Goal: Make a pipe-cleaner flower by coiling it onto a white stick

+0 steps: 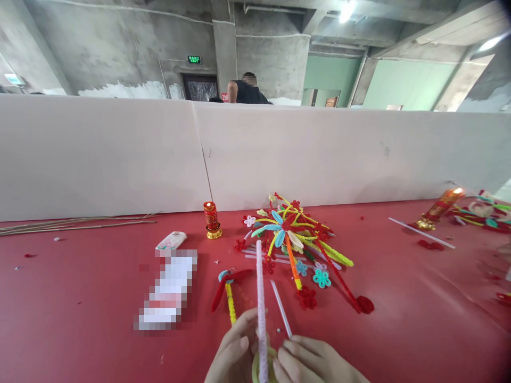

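My left hand [235, 346] is curled at the bottom centre around a pale lilac pipe-cleaner stem [261, 303], which stands up toward the camera. Beside it my right hand [311, 361] is closed, fingers pinched, with a thin whitish glue stick [281, 307] running out from its fingertips. Between both hands sits a yellow-green looped piece [272, 355], partly covered by the stem and fingers. Just beyond my left hand lies a pipe-cleaner piece [230, 298] with a yellow stem, red arms and a blue top.
A pile of pipe-cleaner flowers [285, 226] lies ahead on the red tabletop [99, 346]. A red candle [210, 218] stands left of it; a lit one [441, 207] leans at right. A small packet [171, 241] and thin sticks [80, 224] lie left. A white partition [120, 154] closes the back.
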The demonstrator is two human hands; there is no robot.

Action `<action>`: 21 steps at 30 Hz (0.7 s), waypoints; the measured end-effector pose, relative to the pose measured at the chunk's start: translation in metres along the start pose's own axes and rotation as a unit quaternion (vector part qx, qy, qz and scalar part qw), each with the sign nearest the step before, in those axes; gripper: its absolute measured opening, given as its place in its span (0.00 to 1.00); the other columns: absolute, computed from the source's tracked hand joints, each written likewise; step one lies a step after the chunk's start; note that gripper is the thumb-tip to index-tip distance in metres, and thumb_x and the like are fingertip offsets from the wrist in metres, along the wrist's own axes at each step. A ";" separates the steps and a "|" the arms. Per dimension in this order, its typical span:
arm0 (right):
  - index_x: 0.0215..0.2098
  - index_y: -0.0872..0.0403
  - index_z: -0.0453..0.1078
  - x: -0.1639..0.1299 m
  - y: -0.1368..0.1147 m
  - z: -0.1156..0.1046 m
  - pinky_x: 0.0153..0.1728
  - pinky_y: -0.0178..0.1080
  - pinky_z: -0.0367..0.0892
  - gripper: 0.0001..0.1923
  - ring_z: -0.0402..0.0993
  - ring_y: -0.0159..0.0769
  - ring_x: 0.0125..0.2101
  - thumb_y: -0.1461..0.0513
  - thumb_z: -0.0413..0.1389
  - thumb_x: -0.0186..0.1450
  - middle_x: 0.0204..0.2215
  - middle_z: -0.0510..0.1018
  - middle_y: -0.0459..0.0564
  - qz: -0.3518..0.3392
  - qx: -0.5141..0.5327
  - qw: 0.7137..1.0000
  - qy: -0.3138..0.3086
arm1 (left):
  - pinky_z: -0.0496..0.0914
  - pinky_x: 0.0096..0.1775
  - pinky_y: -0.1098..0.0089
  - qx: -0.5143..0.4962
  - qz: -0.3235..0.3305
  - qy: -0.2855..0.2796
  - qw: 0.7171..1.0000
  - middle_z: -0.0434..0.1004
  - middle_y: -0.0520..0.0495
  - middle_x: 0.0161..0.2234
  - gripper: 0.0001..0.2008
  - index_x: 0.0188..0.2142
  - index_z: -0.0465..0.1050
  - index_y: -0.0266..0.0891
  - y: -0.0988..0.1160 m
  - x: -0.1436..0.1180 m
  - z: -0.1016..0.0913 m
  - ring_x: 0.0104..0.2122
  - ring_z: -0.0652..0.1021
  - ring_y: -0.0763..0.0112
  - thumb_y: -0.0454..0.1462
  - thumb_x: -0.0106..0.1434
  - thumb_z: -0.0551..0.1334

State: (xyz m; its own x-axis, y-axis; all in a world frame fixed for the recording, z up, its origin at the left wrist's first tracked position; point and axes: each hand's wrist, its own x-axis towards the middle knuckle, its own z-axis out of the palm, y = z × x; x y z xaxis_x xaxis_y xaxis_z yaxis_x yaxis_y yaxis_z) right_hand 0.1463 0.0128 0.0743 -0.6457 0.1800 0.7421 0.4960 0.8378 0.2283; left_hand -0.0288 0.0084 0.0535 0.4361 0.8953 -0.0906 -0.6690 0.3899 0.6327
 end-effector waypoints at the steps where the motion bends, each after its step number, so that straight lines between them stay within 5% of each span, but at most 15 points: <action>1: 0.32 0.57 0.70 0.004 0.002 -0.001 0.30 0.31 0.69 0.14 0.73 0.28 0.25 0.72 0.44 0.65 0.24 0.78 0.44 0.000 -0.005 1.000 0.001 | 0.66 0.32 0.71 0.007 0.005 0.004 1.000 0.74 0.48 0.33 0.18 0.44 0.72 0.44 0.002 0.001 0.001 0.28 0.73 0.71 0.41 0.52 0.64; 11: 0.31 0.58 0.71 0.004 0.003 0.001 0.32 0.31 0.69 0.16 0.72 0.29 0.25 0.72 0.42 0.64 0.27 0.79 0.47 0.035 0.030 0.999 -0.019 | 0.66 0.32 0.73 0.120 0.011 0.086 0.989 0.74 0.49 0.35 0.19 0.41 0.72 0.44 0.004 0.005 0.007 0.27 0.71 0.75 0.33 0.48 0.67; 14: 0.36 0.56 0.68 -0.003 0.001 0.008 0.34 0.31 0.68 0.13 0.72 0.30 0.28 0.73 0.44 0.62 0.29 0.77 0.47 0.091 0.093 0.991 -0.028 | 0.66 0.32 0.72 0.123 0.022 0.095 0.988 0.73 0.50 0.34 0.18 0.40 0.72 0.45 0.003 0.006 0.007 0.26 0.71 0.75 0.34 0.47 0.67; 17: 0.38 0.55 0.65 -0.006 0.000 0.013 0.35 0.33 0.68 0.12 0.71 0.32 0.31 0.72 0.45 0.59 0.30 0.75 0.49 0.233 0.198 0.952 -0.024 | 0.66 0.32 0.71 0.133 0.025 0.104 0.985 0.72 0.50 0.34 0.17 0.40 0.71 0.46 0.003 0.007 0.008 0.28 0.72 0.72 0.35 0.49 0.67; 21: 0.32 0.55 0.64 0.000 0.003 0.016 0.29 0.32 0.66 0.05 0.69 0.31 0.27 0.67 0.47 0.60 0.25 0.71 0.46 0.403 0.356 0.841 -0.060 | 0.67 0.33 0.71 0.151 0.040 0.114 0.981 0.71 0.49 0.37 0.17 0.41 0.70 0.46 0.003 0.008 0.008 0.32 0.73 0.69 0.36 0.49 0.66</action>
State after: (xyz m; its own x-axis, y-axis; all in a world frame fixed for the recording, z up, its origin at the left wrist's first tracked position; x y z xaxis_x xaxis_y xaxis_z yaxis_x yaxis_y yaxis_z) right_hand 0.1387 0.0231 0.0645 -0.3429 0.8519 0.3959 0.3544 0.5076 -0.7853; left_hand -0.0224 0.0150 0.0602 0.2201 0.9588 -0.1796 -0.4722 0.2658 0.8404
